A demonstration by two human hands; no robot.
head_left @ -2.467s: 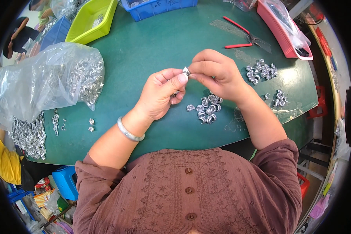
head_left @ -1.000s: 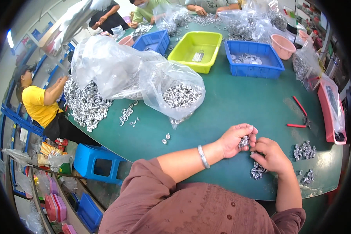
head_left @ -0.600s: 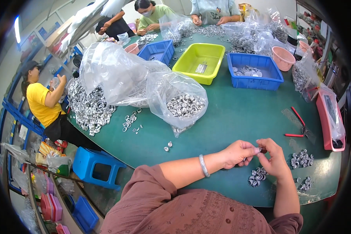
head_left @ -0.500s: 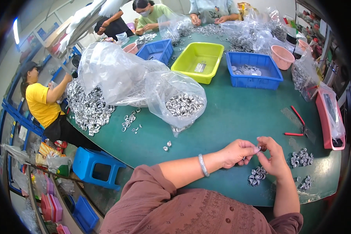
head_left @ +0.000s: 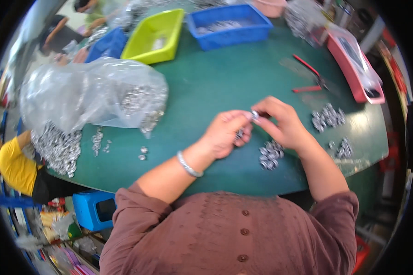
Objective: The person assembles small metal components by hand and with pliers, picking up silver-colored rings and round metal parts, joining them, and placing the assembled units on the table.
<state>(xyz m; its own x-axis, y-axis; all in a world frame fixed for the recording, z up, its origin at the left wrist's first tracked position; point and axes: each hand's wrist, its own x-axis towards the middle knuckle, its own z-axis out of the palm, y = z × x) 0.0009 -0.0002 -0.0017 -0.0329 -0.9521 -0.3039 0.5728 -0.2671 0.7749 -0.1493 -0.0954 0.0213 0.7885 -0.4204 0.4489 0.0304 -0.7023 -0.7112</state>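
Over the green table, the fingertips of my left hand [head_left: 227,133] and my right hand [head_left: 281,123] meet around a small shiny silver ring [head_left: 254,114]. Both hands are closed in a pinch on it; its details are blurred. Another silvery piece [head_left: 239,134] shows in the curled fingers of my left hand. Just below my right hand lies a heap of silver rings [head_left: 270,155]. Two more piles, a larger one [head_left: 328,118] and a smaller one [head_left: 344,148], sit to the right. A pair of red-handled pliers [head_left: 313,75] lies open beyond my right hand.
A clear plastic bag of rings [head_left: 142,98] and a big loose heap [head_left: 57,149] occupy the left. Along the back stand a yellow-green basket [head_left: 174,39] and a blue basket [head_left: 231,39]. A pink tray [head_left: 353,73] is at right; a blue stool [head_left: 89,211] stands left below the table.
The whole view has turned and shifted, so table things appear higher and further left. My hands stay pinched together on the ring, with little visible change in their grip.
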